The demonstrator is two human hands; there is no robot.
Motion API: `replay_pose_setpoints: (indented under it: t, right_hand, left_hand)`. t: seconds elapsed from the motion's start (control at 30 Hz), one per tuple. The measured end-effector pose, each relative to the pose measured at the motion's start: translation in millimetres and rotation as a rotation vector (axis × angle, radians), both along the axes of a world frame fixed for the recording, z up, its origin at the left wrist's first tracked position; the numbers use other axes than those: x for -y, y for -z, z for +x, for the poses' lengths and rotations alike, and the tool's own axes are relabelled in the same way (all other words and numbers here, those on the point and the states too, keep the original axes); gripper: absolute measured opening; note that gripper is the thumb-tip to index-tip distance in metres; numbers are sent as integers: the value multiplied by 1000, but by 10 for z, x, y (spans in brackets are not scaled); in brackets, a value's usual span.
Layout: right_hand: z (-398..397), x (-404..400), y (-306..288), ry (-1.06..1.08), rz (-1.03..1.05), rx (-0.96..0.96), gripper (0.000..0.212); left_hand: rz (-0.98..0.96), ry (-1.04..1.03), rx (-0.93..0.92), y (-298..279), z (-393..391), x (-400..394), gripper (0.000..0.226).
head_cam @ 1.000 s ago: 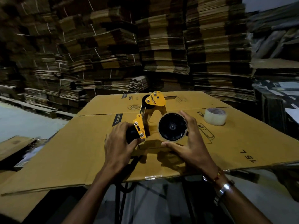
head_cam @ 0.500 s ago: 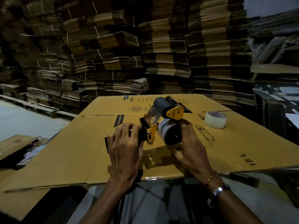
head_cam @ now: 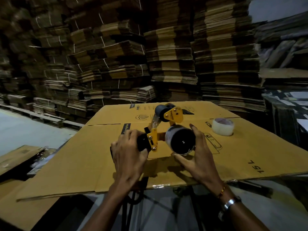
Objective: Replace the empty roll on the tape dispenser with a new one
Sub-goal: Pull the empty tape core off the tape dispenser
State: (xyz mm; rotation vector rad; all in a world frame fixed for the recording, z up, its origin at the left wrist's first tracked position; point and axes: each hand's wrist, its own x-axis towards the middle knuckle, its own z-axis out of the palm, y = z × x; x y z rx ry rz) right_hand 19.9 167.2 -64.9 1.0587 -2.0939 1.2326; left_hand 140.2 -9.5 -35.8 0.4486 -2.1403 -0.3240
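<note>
my left hand [head_cam: 128, 152] is wrapped tight round the black handle of the one tape dispenser [head_cam: 160, 129], holding it tilted above the flattened cardboard sheet [head_cam: 70, 164]. my right hand [head_cam: 198, 155] is spread, thumb under and fingers curled over the roll on the hub [head_cam: 180, 140], pinching its rim. to do this well i judge i should keep the handle steady and draw that roll straight off along the hub's axis, not twisting it against the yellow frame. i count two rolls: this one, and one loose tape roll [head_cam: 223, 127] lying flat on the cardboard, well to the right.
</note>
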Motion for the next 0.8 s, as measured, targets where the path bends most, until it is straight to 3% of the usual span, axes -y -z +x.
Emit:
replay_pose_setpoints:
  t: [0.3,0.43,0.8]
  right_hand:
    - [162,-37,-173,-125,-158,79,104]
    - [198,-25,-232,-151,-177,20,92]
    - [191,-70,-243,-148,-153,-8,89]
  left_hand:
    - [826,479,47,75,61,184,39]
    - [856,542,55,5,96,166,37]
    - [862,591,86,-30,158,183,30]
